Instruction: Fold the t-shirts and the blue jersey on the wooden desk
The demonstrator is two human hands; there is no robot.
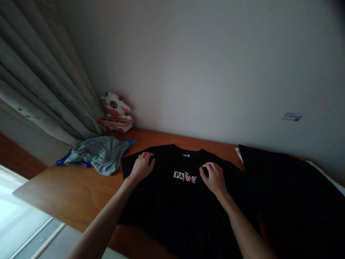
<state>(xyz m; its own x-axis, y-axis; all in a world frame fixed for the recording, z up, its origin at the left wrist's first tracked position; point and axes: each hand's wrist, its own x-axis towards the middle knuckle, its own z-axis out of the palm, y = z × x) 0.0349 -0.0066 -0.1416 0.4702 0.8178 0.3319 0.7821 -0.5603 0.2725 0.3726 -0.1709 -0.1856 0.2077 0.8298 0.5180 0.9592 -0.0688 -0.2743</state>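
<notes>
A black T-shirt [172, 201] lies spread out on the wooden table, its neckline toward the wall. Its chest bears white and pink print with the letters "PA" and a pink cartoon figure. My left hand [142, 167] is over the shirt near the sleeve on the left, fingers bent and thumb apart, with no cloth visible in its grasp. To the right of the print, my right hand [214, 177] is over the chest, also with loosely curved fingers and the thumb held away. Whether either hand presses on the cloth, I cannot tell.
A crumpled grey garment [104, 153] with blue parts lies at the left. Behind it stands a cow-shaped toy keyboard [115, 115] beside the curtain [40, 68]. More black cloth [291, 190] covers the right side, with white edges showing. A wall [202, 72] bounds the wooden table [70, 190].
</notes>
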